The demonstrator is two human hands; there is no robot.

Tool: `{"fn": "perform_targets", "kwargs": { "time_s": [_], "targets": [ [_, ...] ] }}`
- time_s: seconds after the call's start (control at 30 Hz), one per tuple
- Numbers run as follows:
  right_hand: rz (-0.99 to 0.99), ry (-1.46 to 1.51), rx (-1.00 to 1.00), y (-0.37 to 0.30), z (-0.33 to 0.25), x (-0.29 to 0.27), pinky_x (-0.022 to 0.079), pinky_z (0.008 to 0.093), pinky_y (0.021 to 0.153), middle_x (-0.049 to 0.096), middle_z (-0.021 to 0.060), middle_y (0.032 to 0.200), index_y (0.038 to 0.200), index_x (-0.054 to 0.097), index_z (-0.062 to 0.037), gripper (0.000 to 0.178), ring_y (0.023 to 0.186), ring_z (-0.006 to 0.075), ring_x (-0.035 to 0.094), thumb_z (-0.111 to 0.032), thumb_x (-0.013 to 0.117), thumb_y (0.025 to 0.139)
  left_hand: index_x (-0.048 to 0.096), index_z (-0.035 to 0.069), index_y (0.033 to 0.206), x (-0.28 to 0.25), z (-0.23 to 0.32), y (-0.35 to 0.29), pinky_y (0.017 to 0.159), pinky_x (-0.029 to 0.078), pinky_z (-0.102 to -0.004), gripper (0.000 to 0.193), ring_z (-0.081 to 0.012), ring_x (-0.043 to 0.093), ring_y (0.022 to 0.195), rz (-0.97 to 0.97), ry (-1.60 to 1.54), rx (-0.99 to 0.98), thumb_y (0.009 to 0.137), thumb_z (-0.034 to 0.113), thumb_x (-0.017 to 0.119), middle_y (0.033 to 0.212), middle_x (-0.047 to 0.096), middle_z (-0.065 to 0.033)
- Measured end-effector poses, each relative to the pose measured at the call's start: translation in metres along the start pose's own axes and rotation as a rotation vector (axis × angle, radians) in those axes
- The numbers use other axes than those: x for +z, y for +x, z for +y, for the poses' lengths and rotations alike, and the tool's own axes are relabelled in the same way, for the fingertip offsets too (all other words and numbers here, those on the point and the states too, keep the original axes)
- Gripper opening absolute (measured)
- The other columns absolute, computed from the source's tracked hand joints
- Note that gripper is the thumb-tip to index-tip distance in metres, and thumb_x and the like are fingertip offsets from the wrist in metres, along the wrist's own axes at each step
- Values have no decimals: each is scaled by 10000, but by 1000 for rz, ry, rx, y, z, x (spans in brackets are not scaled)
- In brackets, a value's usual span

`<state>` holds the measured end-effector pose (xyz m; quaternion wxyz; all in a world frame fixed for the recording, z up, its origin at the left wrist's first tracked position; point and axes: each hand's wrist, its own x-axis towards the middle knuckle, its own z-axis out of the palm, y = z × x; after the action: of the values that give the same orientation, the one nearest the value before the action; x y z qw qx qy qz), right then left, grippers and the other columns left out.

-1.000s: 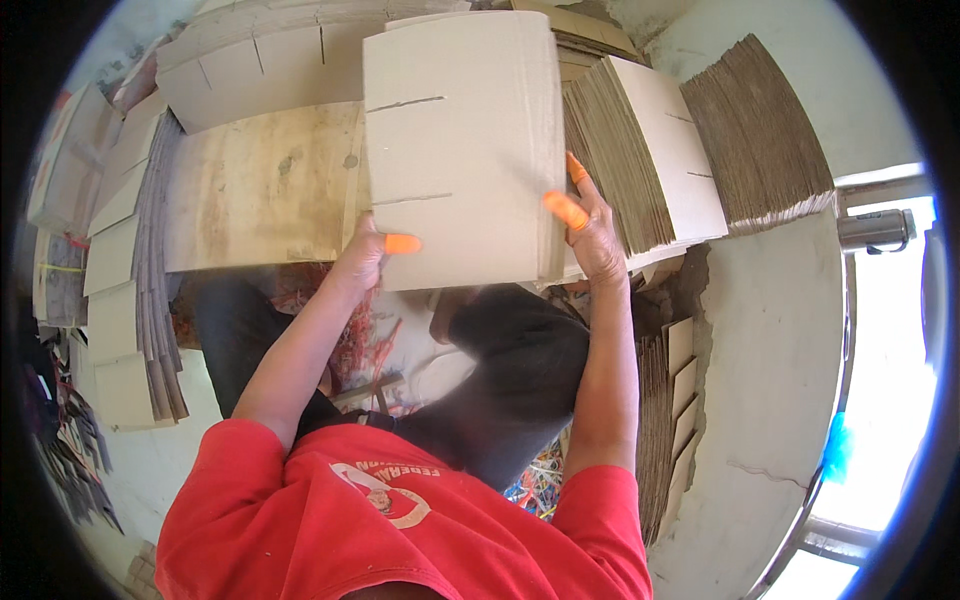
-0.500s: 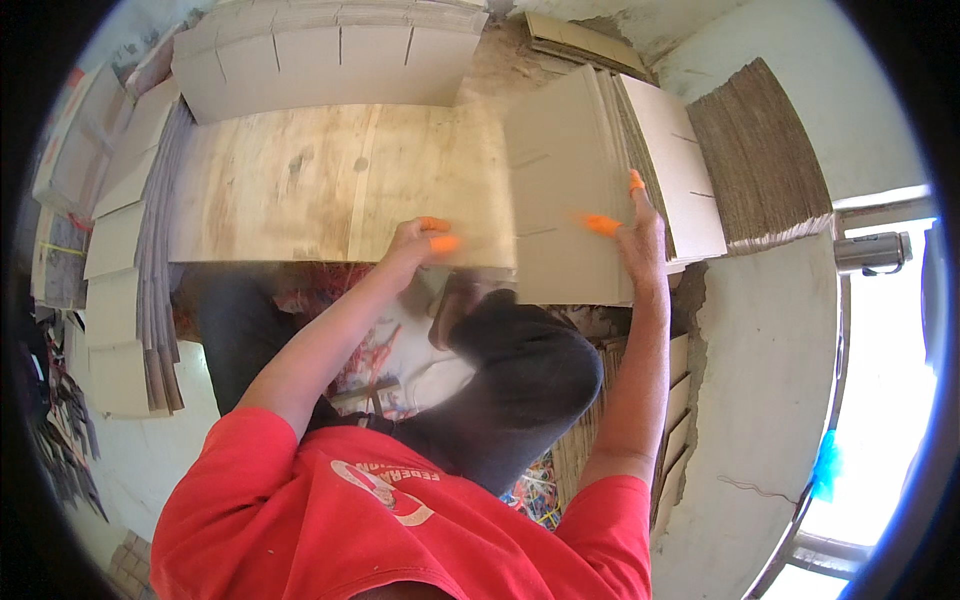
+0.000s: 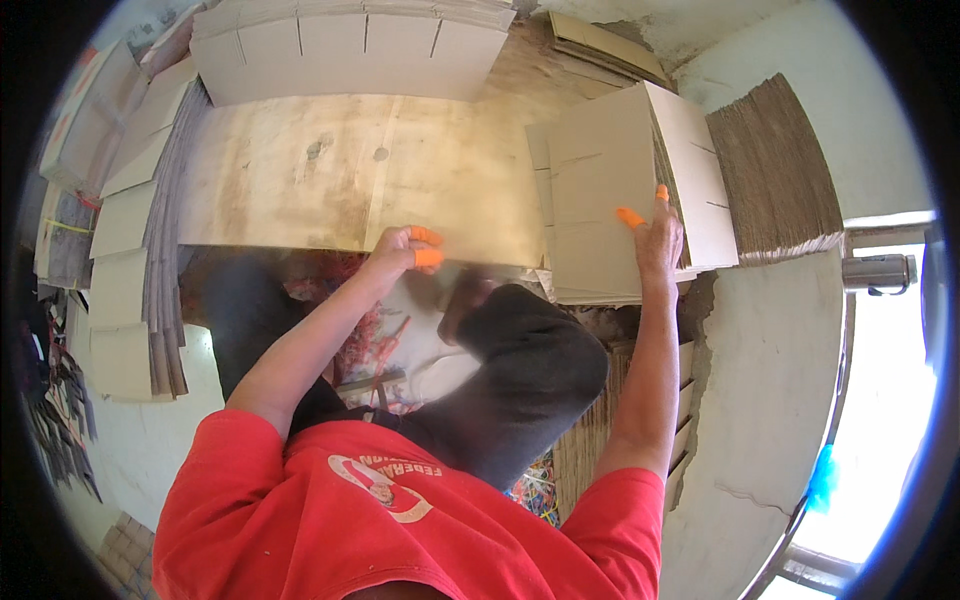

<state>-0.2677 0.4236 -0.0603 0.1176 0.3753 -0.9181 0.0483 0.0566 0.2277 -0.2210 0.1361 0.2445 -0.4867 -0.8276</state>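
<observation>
Near the front edge of the wooden board (image 3: 300, 200), my left hand (image 3: 400, 252) hangs with orange-covered fingertips pointing right. Its fingers are slightly apart, and nothing shows between them. At the right, my right hand (image 3: 660, 245) is on the right edge of a batch of slit tan cardboard sheets (image 3: 598, 185). Its orange-tipped thumb lies over the top sheet, while the index finger runs up along the edge; the other fingers are partly hidden. Another slit sheet (image 3: 538, 165) sticks out from under the batch's left side.
Beyond the batch lean more pale sheets (image 3: 700, 165) and a brown cardboard stack (image 3: 775, 170). A long row of slit cardboard (image 3: 350, 60) stands at the back. Overlapping cardboard pieces (image 3: 122, 270) line the left side. My bent knee (image 3: 570, 350) is below the board.
The blurred top sheet at the right has settled onto the batch. My right thumb now rests on it. My left hand has shifted slightly left and down; the whole view has moved a little.
</observation>
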Motion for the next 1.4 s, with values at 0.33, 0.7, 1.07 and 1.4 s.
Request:
{"fn": "perform_targets", "kwargs": {
  "time_s": [0.33, 0.7, 1.07, 1.4],
  "targets": [
    [350, 72, 144, 7, 1, 18, 491, 495, 837, 674, 187, 1001, 1152, 615, -20, 322, 901, 398, 640, -62, 538, 843, 604, -60, 1099, -37, 22, -12, 681, 533, -277, 357, -173, 662, 746, 87, 26, -15, 788, 77, 716, 881, 688, -137],
    [382, 833, 84, 39, -138, -74, 469, 285, 792, 676, 128, 950, 1130, 607, 42, 271, 835, 196, 594, -27, 658, 873, 657, 2, 1070, -109, 154, 78, 710, 512, -286, 274, -158, 638, 827, 383, 674, 649, 822, 102, 711, 967, 684, -86],
    [498, 682, -41, 55, -206, -51, 356, 170, 565, 554, -47, 762, 1355, 510, -28, 600, 589, 69, 354, -9, 739, 800, 527, 97, 1140, -98, 268, 200, 980, 366, -384, 455, -261, 470, 1106, 501, 1808, 671, 740, 108, 743, 1060, 566, -58],
    [629, 709, -64, 62, -205, -35, 294, 146, 523, 354, -84, 645, 1358, 517, -40, 618, 556, 43, 238, 2, 758, 790, 583, 108, 1007, -121, 267, 219, 823, 472, -407, 214, -269, 543, 1004, 410, 1779, 823, 802, 56, 610, 933, 548, -85]
  ]
}}
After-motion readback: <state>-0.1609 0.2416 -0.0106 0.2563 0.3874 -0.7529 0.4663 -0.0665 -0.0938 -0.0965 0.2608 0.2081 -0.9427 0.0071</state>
